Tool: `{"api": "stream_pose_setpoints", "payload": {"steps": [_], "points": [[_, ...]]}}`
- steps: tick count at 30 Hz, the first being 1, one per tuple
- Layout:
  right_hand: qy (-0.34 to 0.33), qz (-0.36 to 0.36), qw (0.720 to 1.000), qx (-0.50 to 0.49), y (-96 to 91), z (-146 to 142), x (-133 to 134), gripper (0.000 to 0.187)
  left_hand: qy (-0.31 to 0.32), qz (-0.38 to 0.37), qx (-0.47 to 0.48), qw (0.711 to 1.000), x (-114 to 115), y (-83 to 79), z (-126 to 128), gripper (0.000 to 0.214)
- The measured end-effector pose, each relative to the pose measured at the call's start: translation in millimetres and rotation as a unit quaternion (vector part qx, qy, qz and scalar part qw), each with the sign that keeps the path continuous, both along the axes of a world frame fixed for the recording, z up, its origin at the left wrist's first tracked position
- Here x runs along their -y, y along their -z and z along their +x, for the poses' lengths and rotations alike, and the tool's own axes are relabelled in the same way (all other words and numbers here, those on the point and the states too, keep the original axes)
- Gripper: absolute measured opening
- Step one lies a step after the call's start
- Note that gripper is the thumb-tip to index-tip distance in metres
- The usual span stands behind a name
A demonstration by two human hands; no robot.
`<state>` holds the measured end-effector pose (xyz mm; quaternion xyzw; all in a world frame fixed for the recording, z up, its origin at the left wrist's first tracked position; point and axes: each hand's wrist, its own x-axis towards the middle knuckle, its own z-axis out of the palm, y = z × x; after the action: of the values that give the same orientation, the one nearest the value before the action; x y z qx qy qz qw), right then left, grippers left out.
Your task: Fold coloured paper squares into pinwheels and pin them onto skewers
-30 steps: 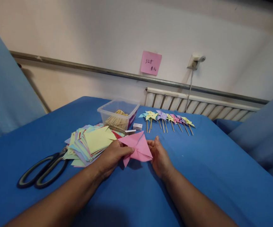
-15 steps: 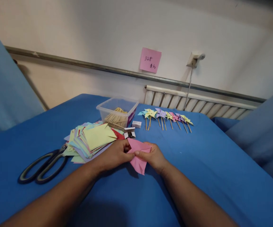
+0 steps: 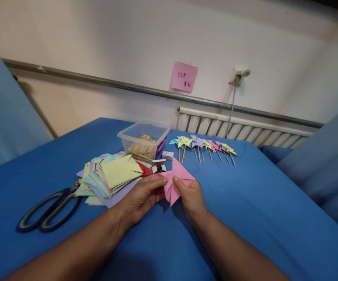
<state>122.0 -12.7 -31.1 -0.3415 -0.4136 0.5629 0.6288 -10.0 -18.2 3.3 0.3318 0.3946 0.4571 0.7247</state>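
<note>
Here, left fingers and right fingers pinch pink paper above blue cloth, radiator beyond.

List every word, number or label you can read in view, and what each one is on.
"32": handwritten on the pink note on the wall; the characters after and below it are too unclear to read.
Purple label on the clear tub: pale lettering, too small to read.
Small closed box: faint print, too blurred to read.
</note>
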Motion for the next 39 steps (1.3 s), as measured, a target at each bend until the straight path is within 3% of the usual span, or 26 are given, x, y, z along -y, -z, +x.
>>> {"api": "stream_pose_setpoints", "payload": {"steps": [2,6,17,23,29,34,39], "points": [[0.034,-0.002,0.999,-0.005,1.9,1,-1,0.031,0.001,-0.024,0.044,0.999,3,2.5,3,0.022],[0.066,-0.011,0.998,0.020,4.8,1,-3,0.031,-0.006,-0.008,0.022,1.000,5,6.5,6,0.018],[-0.006,0.013,1.000,0.018,6.3,-2,1,0.029,-0.020,0.025,-0.023,0.999,3,12.5,5,0.018],[0.008,0.036,0.999,0.038,8.8,3,3,0.024,-0.093,0.030,-0.010,0.995,-2,6.3,1,0.019],[-0.002,0.089,0.994,0.068,2.1,2,11,0.056,-0.139,0.020,0.027,0.990,-11,-1.4,-11,0.022],[-0.023,0.158,0.967,0.197,4.4,1,14,0.036,-0.142,0.017,0.046,0.989,-9,-6.3,-12,0.013],[0.008,0.142,0.969,0.202,5.5,0,12,0.010,-0.126,0.030,0.031,0.991,-5,-0.9,-7,0.008]]}}
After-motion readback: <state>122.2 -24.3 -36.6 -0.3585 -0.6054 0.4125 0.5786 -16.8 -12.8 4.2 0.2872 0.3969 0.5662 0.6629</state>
